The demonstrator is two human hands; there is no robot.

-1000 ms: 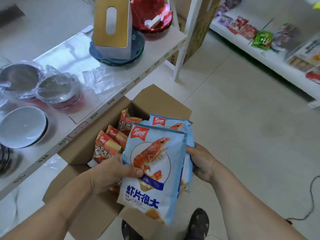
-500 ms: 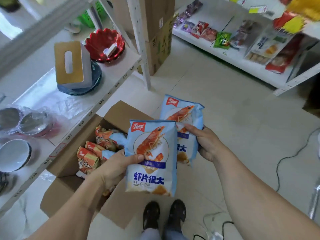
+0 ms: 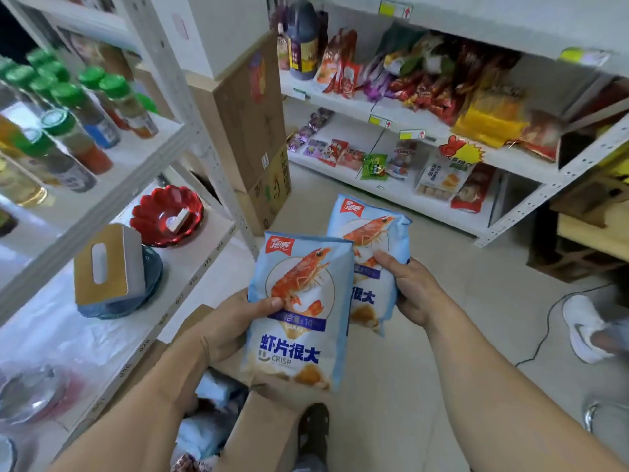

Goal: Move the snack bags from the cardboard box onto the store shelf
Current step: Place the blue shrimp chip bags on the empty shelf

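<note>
- Moved: view lifted from cardboard box [image 3: 258,427] toward store shelf [image 3: 384,195].
- Left hand [image 3: 231,321] grip: pinching near shrimp-crisp bag [image 3: 299,311].
- Right hand [image 3: 408,287] grip: clasping far shrimp-crisp bag [image 3: 371,233].
- Handling: likely light, puffy, crushable, slick; hold at edges.

the scene is evenly and softly lit, bright without hard shadows; only faint shade sits under the forearms and below the shelf boards. pale glare washes out the left shelf [image 3: 102,212] surface and the clear plastic sheet along its near edge. the front snack bag [image 3: 299,311] is the sharpest thing, its print readable. motion blur smears the green-capped bottles [image 3: 68,107] at the upper left and the packets on the right shelf [image 3: 510,158]. wide-angle distortion bends the shelf posts and stretches the arms at the lower corners.
</note>
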